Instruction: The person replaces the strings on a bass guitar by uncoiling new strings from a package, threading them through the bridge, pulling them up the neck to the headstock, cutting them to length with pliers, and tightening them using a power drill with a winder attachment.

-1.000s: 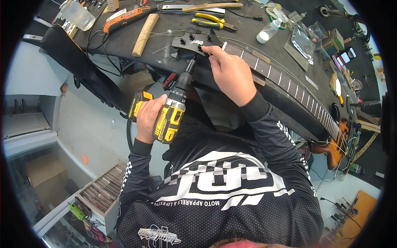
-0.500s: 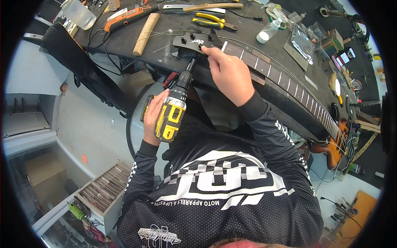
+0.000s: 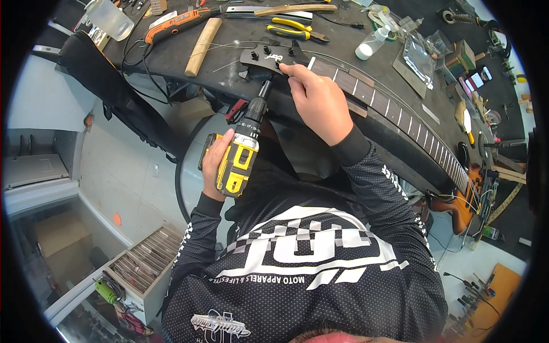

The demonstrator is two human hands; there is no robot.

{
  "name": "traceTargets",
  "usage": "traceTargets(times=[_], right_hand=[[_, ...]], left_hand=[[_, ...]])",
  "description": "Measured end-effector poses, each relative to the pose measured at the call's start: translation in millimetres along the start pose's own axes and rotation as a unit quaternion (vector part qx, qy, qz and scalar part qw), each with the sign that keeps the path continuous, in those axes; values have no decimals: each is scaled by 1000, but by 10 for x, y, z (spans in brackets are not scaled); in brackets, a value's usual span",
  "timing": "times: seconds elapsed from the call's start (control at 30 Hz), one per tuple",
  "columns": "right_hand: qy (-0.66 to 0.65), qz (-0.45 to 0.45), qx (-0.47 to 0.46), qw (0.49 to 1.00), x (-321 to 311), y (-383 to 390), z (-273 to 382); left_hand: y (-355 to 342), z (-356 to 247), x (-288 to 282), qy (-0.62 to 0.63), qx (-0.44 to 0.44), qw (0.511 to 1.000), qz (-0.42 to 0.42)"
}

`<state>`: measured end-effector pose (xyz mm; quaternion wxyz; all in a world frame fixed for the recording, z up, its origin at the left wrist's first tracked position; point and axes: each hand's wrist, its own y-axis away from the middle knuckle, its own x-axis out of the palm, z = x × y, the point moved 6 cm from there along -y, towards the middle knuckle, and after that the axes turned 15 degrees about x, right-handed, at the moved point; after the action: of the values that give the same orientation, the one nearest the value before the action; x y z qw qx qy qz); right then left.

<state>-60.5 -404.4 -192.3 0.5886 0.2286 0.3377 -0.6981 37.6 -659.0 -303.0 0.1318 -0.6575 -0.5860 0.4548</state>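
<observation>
My left hand (image 3: 215, 166) grips a yellow-and-black cordless drill (image 3: 235, 166) by its handle. The drill's black chuck points away from me, and the attachment in it (image 3: 265, 90) reaches the near edge of a bass guitar's black headstock (image 3: 258, 58), by a tuning key. My right hand (image 3: 320, 106) rests over the headstock end of the neck. Its index fingertip touches a tuning post, while the other fingers curl under; whatever they pinch is hidden. The fretted neck (image 3: 384, 107) runs right to a sunburst body (image 3: 452, 211).
Beyond the headstock, a wooden stick (image 3: 203, 47), an orange rotary tool (image 3: 177, 26) and yellow-handled cutters (image 3: 294, 30) lie on the dark workbench (image 3: 226, 77). A white bottle (image 3: 372, 44) stands past the neck. A black bag (image 3: 108, 91) leans at the bench's left.
The drill and my left hand have shifted very slightly, and the headstock has moved a touch to the right. My right hand keeps its place at the tuning post.
</observation>
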Motion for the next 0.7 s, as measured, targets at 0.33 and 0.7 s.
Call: traceTargets(times=[0.33,0.7], right_hand=[[-15,12,18,1000,-24,-8,1],[-23,15,36,999,-14,-35,-43]], left_hand=[[-18,38,-42,-12,23,999,20],[-50,7,-11,-26,49,998,16]])
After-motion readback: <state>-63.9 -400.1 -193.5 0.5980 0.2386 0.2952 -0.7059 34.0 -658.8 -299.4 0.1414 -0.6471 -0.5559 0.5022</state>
